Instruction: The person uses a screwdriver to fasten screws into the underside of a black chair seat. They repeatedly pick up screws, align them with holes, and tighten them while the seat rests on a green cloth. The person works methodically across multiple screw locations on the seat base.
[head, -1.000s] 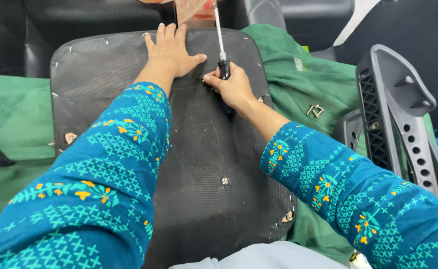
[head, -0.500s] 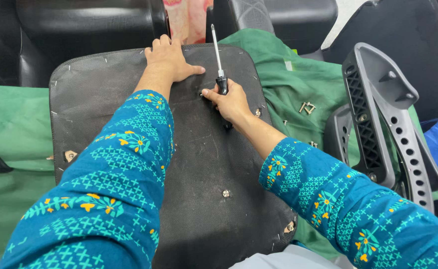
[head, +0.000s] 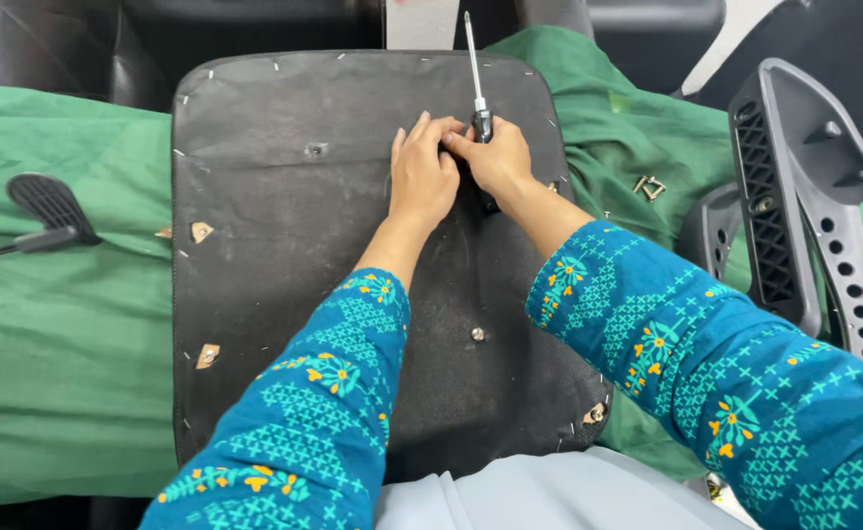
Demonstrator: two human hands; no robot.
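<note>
- The right hand (head: 498, 162) is wrapped around the dark handle of a screwdriver (head: 475, 79), whose metal shaft points away beyond the knuckles.
- The left hand (head: 422, 177) lies just beside the right one, fingers curled loosely, their tips touching the screwdriver handle.
- Both hands rest on a black seat panel (head: 284, 245) lying underside up, which spreads under and around them.
- A green cloth (head: 58, 344) lies beneath the panel on either side.
- A grey perforated armrest part (head: 805, 196) stands well off to the right of the right hand.
- A small bolt (head: 478, 334) sits on the panel, nearer the wrists.
</note>
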